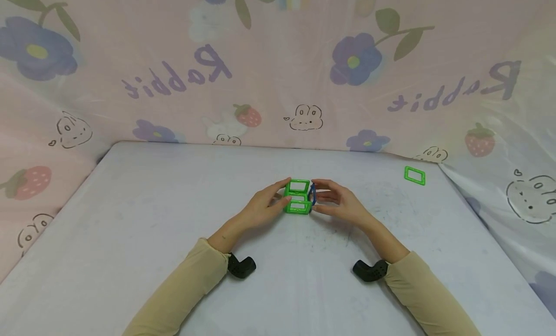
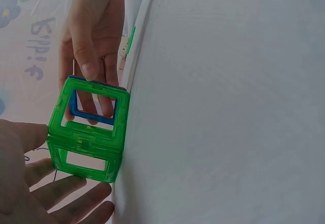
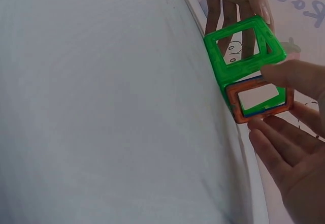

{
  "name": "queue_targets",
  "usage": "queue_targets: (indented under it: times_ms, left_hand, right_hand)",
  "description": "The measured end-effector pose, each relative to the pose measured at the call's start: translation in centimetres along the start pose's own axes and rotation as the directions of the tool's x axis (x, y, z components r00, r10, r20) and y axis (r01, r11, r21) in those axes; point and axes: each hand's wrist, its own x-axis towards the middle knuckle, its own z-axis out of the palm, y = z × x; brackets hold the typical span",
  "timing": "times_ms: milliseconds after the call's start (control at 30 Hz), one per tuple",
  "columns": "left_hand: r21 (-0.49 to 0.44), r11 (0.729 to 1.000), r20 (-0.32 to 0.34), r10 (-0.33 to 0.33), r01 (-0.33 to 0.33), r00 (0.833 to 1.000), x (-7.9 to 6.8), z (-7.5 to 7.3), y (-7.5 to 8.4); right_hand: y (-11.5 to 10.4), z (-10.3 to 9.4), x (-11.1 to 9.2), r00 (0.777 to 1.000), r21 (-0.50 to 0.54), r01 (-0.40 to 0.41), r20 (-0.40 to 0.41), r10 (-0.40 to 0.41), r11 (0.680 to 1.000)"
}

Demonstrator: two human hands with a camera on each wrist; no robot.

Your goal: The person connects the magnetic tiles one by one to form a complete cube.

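Observation:
Green square magnetic tiles [image 1: 298, 211] stand joined in an open box shape on the table, between both hands. My left hand [image 1: 262, 206] holds the box at its left side, thumb at the near part and a finger at the far edge. On the right side, my right hand [image 1: 345, 204] pinches a blue tile [image 1: 313, 195] between thumb and fingers. In the right wrist view an orange tile [image 3: 233, 103] shows at that same side, against the green ones, with blue edging just behind it. Whether orange and blue touch the box all along is unclear.
A loose green tile [image 1: 414, 175] lies flat at the table's far right. The white table [image 1: 152, 259] ends at a printed curtain [image 1: 269, 85] behind and at both sides. Dark wrist devices [image 1: 241, 267] sit by the sleeves.

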Motion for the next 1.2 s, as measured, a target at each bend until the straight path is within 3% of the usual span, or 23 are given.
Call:
queue_targets:
  times_ms: [633, 867, 1200]
  left_hand:
    - [-0.043, 0.999, -0.01, 0.02, -0.021, 1.0, 0.4, -0.1, -0.7]
    - [-0.108, 0.994, 0.022, 0.014, -0.011, 1.0, 0.3, -0.3, -0.7]
    - [-0.088, 0.996, 0.054, 0.004, 0.001, 0.999, 0.2, -0.7, -1.1]
  right_hand:
    - [-0.3, 0.2, 0.1, 1.0, -0.006, 0.003, 0.01, -0.003, 1.0]
    - [-0.4, 0.2, 0.1, 1.0, -0.016, -0.012, 0.015, 0.012, 1.0]
    - [-0.5, -0.1, -0.2, 0.999, -0.028, -0.046, 0.022, 0.047, 0.999]
